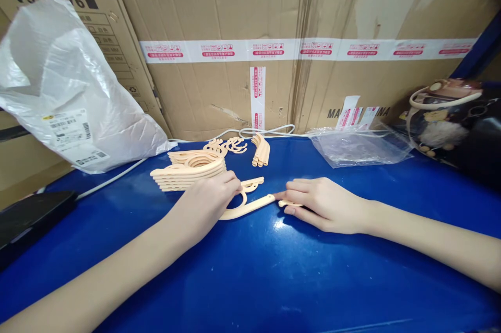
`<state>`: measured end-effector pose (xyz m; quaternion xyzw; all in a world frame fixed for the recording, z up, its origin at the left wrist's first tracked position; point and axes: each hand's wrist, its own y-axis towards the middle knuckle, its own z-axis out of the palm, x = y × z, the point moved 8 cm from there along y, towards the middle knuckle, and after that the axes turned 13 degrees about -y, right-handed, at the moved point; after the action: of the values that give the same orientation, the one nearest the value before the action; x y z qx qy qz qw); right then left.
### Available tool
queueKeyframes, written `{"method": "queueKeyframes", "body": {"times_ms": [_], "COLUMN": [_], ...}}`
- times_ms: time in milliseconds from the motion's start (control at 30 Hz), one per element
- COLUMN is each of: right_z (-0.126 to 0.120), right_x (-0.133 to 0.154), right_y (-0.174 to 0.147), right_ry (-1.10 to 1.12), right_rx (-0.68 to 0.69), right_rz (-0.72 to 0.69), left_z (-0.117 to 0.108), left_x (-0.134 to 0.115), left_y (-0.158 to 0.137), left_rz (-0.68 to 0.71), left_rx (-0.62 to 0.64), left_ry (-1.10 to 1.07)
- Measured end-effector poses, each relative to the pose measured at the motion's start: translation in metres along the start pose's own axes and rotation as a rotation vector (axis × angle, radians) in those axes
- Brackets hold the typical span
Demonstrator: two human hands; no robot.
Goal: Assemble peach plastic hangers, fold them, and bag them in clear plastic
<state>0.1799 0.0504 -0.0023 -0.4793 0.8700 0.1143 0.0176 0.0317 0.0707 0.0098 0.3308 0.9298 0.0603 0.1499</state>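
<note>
My left hand (219,192) is closed on a cream plastic hanger piece (250,206), whose ring shows beside the fingertips and whose flat arm slants to the right, low over the blue table. Between the thumb and fingers of my right hand (317,202) is a small, thin cream plastic piece (288,203), mostly covered. The right index fingertip is at the end of the hanger arm. Just behind my left hand is a stack of cream hanger pieces (183,176). Beyond it are several loose hooks (235,145) and a small bundle of curved hanger arms (260,151).
A white plastic bag (74,93) leans at the left, near a black flat object (35,223). Cardboard (219,14) walls the back of the blue table (250,281). A white cable (270,130) runs along it. Clear plastic (356,145) and a dark bag (465,129) are at right.
</note>
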Motion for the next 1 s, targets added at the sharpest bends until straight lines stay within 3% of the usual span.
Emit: {"method": "queueKeyframes", "body": {"times_ms": [167, 400, 533, 667, 1000], "right_z": [-0.004, -0.004, -0.006, -0.006, -0.004], "right_x": [0.013, 0.001, -0.001, -0.001, -0.003], "right_y": [-0.004, -0.005, -0.003, -0.001, -0.003], "right_ry": [0.058, 0.075, 0.041, -0.049, 0.147], "right_rx": [-0.002, -0.016, -0.052, -0.039, 0.012], "right_rz": [-0.113, 0.052, 0.069, 0.113, 0.214], "left_z": [0.005, 0.003, -0.006, 0.000, 0.012], "left_x": [0.001, -0.003, -0.019, -0.031, -0.028], "left_y": [0.000, -0.004, -0.009, -0.013, -0.008], "left_rz": [-0.037, -0.021, 0.109, 0.225, 0.148], "left_rx": [0.152, 0.117, -0.015, 0.049, 0.158], "left_ry": [0.212, 0.191, 0.003, -0.230, -0.429]}}
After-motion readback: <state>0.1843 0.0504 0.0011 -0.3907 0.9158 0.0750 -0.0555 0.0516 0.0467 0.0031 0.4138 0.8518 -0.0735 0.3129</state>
